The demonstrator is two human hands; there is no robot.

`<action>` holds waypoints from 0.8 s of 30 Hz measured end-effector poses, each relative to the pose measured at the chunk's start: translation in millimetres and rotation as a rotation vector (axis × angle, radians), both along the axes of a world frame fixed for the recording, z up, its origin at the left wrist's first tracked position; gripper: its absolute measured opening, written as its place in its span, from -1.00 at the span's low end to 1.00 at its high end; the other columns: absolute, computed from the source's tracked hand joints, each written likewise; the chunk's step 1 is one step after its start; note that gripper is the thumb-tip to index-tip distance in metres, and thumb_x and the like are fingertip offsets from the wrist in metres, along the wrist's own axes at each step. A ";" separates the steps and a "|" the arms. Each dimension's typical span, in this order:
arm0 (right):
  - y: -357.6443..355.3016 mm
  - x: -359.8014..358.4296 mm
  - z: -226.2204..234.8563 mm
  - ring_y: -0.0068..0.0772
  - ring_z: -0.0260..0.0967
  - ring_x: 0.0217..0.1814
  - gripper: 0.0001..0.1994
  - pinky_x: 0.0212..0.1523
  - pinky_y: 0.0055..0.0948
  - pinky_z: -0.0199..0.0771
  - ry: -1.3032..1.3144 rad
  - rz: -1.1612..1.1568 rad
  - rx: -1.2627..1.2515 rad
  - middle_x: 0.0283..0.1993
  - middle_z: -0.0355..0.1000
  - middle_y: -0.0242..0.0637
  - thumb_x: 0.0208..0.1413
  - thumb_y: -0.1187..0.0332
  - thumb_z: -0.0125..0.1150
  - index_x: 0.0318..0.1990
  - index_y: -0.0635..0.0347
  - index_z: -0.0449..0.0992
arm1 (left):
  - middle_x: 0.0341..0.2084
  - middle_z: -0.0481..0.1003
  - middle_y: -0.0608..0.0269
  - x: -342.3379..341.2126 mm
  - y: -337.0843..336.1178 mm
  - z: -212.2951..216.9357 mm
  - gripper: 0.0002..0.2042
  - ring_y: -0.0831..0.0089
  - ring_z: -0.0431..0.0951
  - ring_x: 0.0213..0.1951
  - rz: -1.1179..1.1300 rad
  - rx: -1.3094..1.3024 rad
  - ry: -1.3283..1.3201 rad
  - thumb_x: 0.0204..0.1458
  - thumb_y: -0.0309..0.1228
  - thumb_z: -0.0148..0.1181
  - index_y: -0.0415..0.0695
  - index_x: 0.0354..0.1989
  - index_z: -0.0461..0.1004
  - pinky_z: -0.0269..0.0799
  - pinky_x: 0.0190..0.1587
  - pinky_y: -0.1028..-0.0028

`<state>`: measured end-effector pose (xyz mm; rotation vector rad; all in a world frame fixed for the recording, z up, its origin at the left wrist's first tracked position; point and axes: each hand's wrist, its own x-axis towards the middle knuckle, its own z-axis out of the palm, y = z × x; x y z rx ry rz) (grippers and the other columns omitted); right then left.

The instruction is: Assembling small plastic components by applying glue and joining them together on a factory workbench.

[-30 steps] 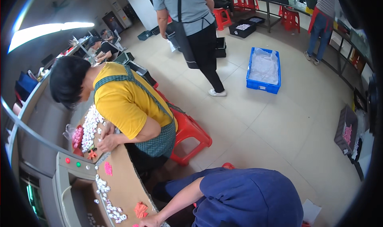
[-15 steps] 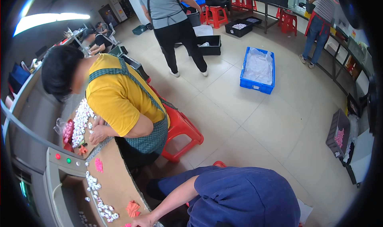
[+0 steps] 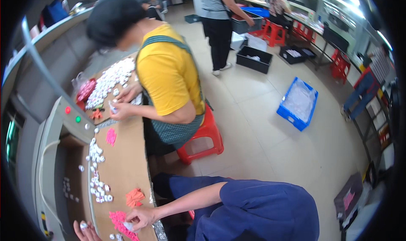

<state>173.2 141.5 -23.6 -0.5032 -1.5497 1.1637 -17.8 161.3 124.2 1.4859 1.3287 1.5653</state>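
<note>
At the lower left edge, my left hand (image 3: 86,232) shows only its curled fingers, with a small round white piece (image 3: 83,225) held among them. My right hand (image 3: 143,217) reaches in from a blue sleeve, its fingers pinched together over a pile of small pink pieces (image 3: 117,217). Something whitish (image 3: 128,226) shows at its fingertips; I cannot tell whether it is held or worn. Just beyond that hand lies a pile of orange pieces (image 3: 134,197). Several white pieces (image 3: 100,191) line the table's left side. All of this rests on a brown cardboard-covered table (image 3: 122,165).
A person in yellow (image 3: 169,71) works at the same table, on a red stool (image 3: 203,139). Left of the table stands a grey machine frame with buttons (image 3: 67,110). Behind me are a blue crate (image 3: 298,103), black bins (image 3: 253,60) and other people.
My view has swung left. My left hand has come into sight with a white piece, and my right hand now shows fully over the pink pile. The person in yellow has raised both hands.
</note>
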 end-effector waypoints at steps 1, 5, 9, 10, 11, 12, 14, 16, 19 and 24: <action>-2.3 3.9 1.9 -0.58 0.17 -0.61 -0.75 -0.61 -0.56 0.12 -0.014 0.037 -0.005 -0.54 0.30 -0.34 -0.21 0.31 0.25 -0.42 0.33 0.44 | -0.25 0.41 0.10 -7.5 2.6 -4.5 -0.70 0.39 0.39 -0.26 0.037 -0.005 -0.014 0.05 -0.35 0.06 -0.22 -0.08 0.33 0.32 -0.19 0.50; -1.0 -3.4 -4.9 -0.51 0.24 -0.49 -0.69 -0.50 -0.55 0.21 -0.038 -0.039 0.106 -0.46 0.32 -0.29 -0.22 0.29 0.26 -0.32 0.30 0.45 | -0.31 0.43 0.12 -35.1 10.4 -12.3 -0.73 0.40 0.40 -0.30 -0.043 0.011 0.161 0.02 -0.40 0.10 -0.27 -0.13 0.34 0.33 -0.23 0.51; -6.8 0.4 1.9 -0.51 0.31 -0.32 -0.67 -0.34 -0.55 0.30 -0.116 0.003 -0.010 -0.31 0.35 -0.29 -0.09 0.32 0.23 -0.16 0.28 0.38 | -0.39 0.41 0.31 -15.2 -5.3 -14.4 -0.71 0.64 0.36 -0.37 -0.039 -0.030 -0.200 -0.02 -0.49 0.09 -0.25 -0.09 0.33 0.25 -0.32 0.66; -5.6 -0.4 2.7 -0.48 0.33 -0.26 -0.68 -0.29 -0.54 0.32 -0.101 0.027 -0.039 -0.24 0.37 -0.28 -0.07 0.36 0.21 -0.14 0.26 0.37 | -0.39 0.41 0.31 -16.4 -6.7 -12.8 -0.71 0.64 0.36 -0.37 0.013 -0.039 -0.214 -0.02 -0.49 0.09 -0.25 -0.09 0.33 0.25 -0.32 0.66; -4.9 3.7 4.0 -0.45 0.34 -0.19 -0.68 -0.24 -0.54 0.33 -0.087 0.030 -0.074 -0.17 0.38 -0.27 -0.05 0.40 0.20 -0.11 0.24 0.36 | -0.36 0.41 0.30 -15.6 -3.3 -12.1 -0.67 0.63 0.37 -0.38 -0.009 -0.085 -0.165 -0.02 -0.50 0.08 -0.25 -0.04 0.30 0.25 -0.33 0.66; -6.3 7.1 8.8 -0.46 0.33 -0.11 -0.67 -0.14 -0.53 0.33 -0.096 0.034 -0.093 -0.14 0.37 -0.29 -0.03 0.42 0.18 -0.08 0.21 0.34 | -0.32 0.41 0.29 -17.2 -3.9 -10.9 -0.64 0.61 0.38 -0.38 -0.019 -0.132 -0.116 -0.01 -0.51 0.08 -0.24 0.01 0.28 0.26 -0.33 0.66; -4.6 12.9 7.1 -0.45 0.33 -0.08 -0.67 -0.10 -0.51 0.33 -0.152 0.096 -0.164 -0.14 0.37 -0.28 -0.03 0.43 0.17 -0.07 0.22 0.33 | -0.32 0.40 0.28 -13.9 -3.7 -5.0 -0.65 0.62 0.38 -0.38 -0.005 -0.158 -0.104 -0.01 -0.52 0.08 -0.24 -0.01 0.29 0.26 -0.33 0.66; -4.1 16.3 6.5 -0.43 0.33 -0.06 -0.69 -0.05 -0.46 0.31 -0.188 0.131 -0.209 -0.14 0.38 -0.27 -0.02 0.45 0.16 -0.08 0.24 0.34 | -0.35 0.40 0.27 -3.5 -2.5 1.7 -0.68 0.64 0.38 -0.41 -0.013 -0.145 -0.100 -0.04 -0.53 0.10 -0.25 -0.05 0.32 0.26 -0.36 0.69; -6.0 16.2 2.6 -0.40 0.34 -0.09 -0.69 -0.08 -0.48 0.32 -0.178 0.168 -0.152 -0.15 0.38 -0.26 -0.01 0.46 0.15 -0.07 0.26 0.34 | -0.37 0.39 0.27 -10.0 -4.4 -0.3 -0.69 0.65 0.37 -0.44 0.016 -0.195 -0.036 -0.07 -0.56 0.11 -0.25 -0.09 0.34 0.25 -0.40 0.70; -3.2 14.1 10.1 -0.43 0.31 -0.22 -0.64 -0.25 -0.52 0.29 -0.089 0.235 -0.094 -0.23 0.35 -0.28 -0.04 0.42 0.18 -0.04 0.25 0.35 | -0.35 0.41 0.25 -24.0 -10.9 -14.8 -0.73 0.58 0.43 -0.36 0.135 -0.265 -0.061 -0.11 -0.65 0.11 -0.31 -0.16 0.39 0.40 -0.30 0.64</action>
